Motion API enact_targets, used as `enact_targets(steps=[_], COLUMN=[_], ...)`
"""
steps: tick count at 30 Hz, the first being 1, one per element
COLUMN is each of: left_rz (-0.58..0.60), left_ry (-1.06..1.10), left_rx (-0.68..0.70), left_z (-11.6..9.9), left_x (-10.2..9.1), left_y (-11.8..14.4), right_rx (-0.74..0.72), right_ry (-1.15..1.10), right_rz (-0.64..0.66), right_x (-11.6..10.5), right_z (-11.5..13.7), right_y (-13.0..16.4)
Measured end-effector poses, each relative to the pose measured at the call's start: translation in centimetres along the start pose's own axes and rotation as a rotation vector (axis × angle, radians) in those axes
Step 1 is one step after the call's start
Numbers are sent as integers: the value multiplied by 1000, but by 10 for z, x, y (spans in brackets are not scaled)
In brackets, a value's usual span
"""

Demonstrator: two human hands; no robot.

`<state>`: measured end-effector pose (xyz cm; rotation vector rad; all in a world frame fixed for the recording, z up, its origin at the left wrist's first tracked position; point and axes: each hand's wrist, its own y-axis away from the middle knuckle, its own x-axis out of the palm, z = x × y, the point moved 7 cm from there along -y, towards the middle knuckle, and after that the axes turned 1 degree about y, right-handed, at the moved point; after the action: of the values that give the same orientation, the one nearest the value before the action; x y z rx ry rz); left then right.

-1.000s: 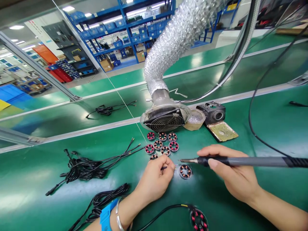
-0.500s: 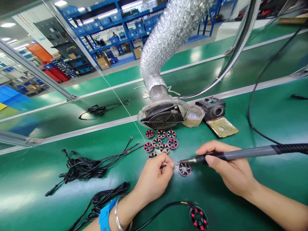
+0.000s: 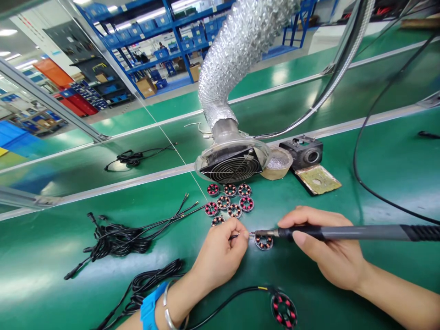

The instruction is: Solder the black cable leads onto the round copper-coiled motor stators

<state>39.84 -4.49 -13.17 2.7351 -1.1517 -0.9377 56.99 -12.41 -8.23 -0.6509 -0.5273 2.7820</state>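
My left hand (image 3: 220, 252) pinches the end of a thin black cable (image 3: 233, 237) between thumb and fingers. Just right of those fingertips lies a ring of copper coils (image 3: 264, 242), a small motor stator, flat on the green bench. A soldering iron (image 3: 330, 233) is gripped in my right hand (image 3: 326, 252); its tip reaches left across the top of that stator to the cable end. Whether the tip touches the wire or the stator, I cannot tell. Behind my left hand sit several more stators (image 3: 234, 211) with red or copper coils.
A fume extractor (image 3: 233, 165) hangs over the stators. Beside it stand a solder-tip cleaning pot (image 3: 277, 162) and an iron holder with a yellow sponge (image 3: 318, 179). Black cable bundles (image 3: 120, 238) lie left; a red-coiled stator (image 3: 283, 310) with a cable lies in front.
The soldering iron has turned slightly, its handle end now lower, and its tip sits further over the copper stator. My left hand keeps its pinch in the same place.
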Motion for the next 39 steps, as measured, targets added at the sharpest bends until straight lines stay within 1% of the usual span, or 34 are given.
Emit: enact_targets(steps=[5,15,22,24,27,30,32,35,39], left_rz=[5,-4,5,25,87,137,155,174,115], left_ry=[3,-16,21,46,106,149,157,113,-28], left_rx=[-3,-1,-22,-24,-3,19,31,63,101], left_z=[0,1,1,-1,-2,-1,0,-4,-15], left_x=[1,0,0,0,4,7,7,6,-2], left_y=[1,0,0,0,-1,-2,-2,1,5], right_rx=[-55,-70,-103,-121,-145,-228,-289,-319,-265], right_ry=[-16,-5,-8,13,72,128,162,195,149], right_rz=[8,-2,-15,-11,49,122,128,127,130], right_x=[-1,-2,-5,-1,17,39,48,53,49], right_z=[6,9,9,9,7,6,5,4,5], right_y=[1,2,4,3,0,0,1,2,1])
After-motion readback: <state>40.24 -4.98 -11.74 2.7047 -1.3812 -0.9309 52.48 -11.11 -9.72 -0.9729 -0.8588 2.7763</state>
